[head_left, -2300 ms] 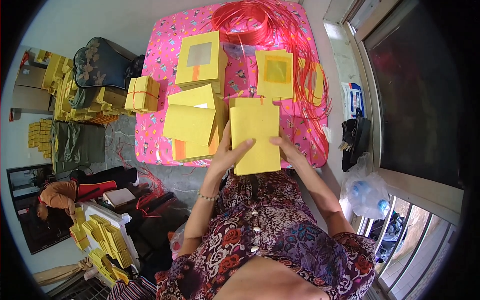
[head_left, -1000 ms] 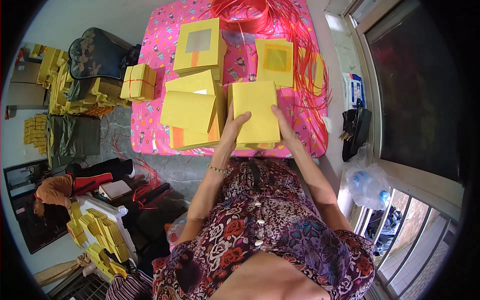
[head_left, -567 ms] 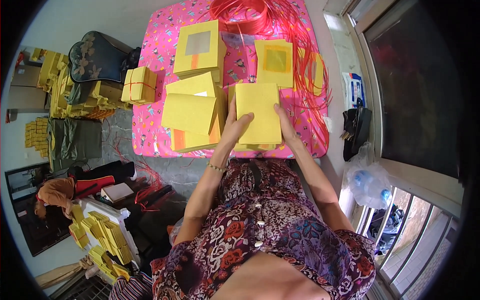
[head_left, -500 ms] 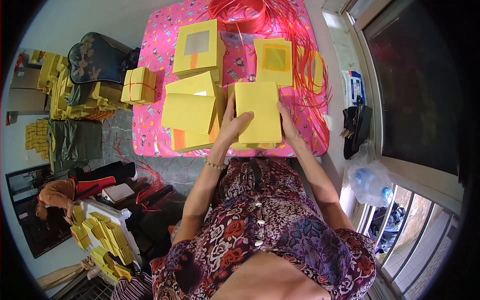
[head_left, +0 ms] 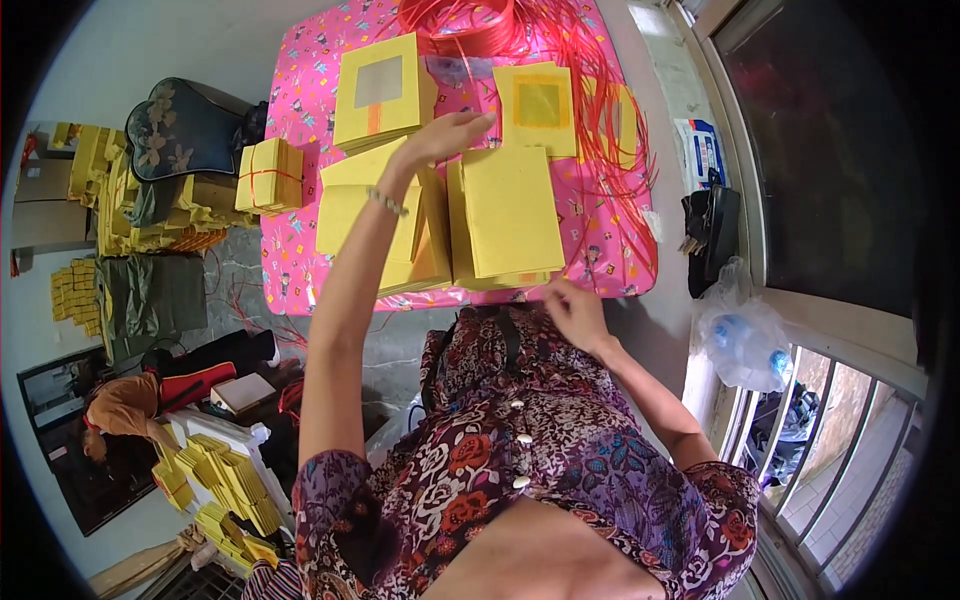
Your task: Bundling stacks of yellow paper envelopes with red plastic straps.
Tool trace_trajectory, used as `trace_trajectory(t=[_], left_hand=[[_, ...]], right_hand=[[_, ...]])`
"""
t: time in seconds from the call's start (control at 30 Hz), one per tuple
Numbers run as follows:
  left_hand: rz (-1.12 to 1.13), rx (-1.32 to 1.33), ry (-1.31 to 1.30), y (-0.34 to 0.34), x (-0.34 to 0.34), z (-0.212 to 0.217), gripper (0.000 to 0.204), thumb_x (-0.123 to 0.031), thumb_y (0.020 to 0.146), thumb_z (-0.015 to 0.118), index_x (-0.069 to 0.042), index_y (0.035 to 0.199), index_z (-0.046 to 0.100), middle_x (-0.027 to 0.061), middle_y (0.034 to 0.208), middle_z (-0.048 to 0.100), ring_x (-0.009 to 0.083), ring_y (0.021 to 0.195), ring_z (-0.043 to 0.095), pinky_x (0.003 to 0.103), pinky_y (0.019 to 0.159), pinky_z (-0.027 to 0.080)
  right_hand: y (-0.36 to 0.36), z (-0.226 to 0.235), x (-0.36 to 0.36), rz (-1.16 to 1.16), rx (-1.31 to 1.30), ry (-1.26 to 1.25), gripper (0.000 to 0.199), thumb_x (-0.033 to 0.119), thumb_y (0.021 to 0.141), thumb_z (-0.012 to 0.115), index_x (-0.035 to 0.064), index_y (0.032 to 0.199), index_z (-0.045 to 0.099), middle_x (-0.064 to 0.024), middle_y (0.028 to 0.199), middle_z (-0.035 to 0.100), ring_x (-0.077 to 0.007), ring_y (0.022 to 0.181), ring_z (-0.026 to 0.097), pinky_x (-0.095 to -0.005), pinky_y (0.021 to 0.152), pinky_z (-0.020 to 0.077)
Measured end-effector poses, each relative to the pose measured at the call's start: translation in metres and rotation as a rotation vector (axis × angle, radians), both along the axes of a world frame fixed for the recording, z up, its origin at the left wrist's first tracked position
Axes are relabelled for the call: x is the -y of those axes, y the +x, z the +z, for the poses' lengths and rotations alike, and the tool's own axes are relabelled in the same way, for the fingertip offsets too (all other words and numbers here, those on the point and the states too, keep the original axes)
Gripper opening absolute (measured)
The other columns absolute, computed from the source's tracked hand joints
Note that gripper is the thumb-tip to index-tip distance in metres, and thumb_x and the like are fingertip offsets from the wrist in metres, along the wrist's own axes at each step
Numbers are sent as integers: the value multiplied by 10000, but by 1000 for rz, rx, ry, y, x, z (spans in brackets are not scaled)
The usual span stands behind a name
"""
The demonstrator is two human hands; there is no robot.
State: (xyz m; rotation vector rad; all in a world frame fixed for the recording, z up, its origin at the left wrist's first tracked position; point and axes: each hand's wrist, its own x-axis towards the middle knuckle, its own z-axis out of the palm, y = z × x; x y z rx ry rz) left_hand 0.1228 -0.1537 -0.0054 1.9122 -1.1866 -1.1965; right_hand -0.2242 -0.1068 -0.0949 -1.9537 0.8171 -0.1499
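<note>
1. We have open pink cloth (head_left: 598, 262) right of the yellow stack (head_left: 515, 215), near our right hand (head_left: 575, 312); loose red strips (head_left: 608, 140) hem it in farther up.
2. Left of that stack, a yellow pile (head_left: 335, 215) stands just beside it, leaving us barely a slot.
3. Between the upper-left pile (head_left: 378, 105) and windowed sheets (head_left: 540, 110) we have a gap, with the red coil (head_left: 460, 38) beyond.

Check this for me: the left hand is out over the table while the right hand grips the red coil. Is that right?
Not the right hand: the head view shows it near the front yellow stack, well away from the red coil. The left hand is indeed out over the table.
</note>
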Motion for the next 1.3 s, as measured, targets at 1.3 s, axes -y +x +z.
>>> trace_trajectory(t=[1.3], left_hand=[[-36, -590, 382, -10, 13, -21, 687, -553, 911, 507, 51, 1234, 560, 127, 1187, 627, 170, 1079, 583, 300, 961, 439]], right_hand=[[53, -14, -8, 247, 185, -446, 238, 96, 787, 573, 42, 1006, 648, -208, 832, 643, -385, 793, 638, -502, 644, 504]])
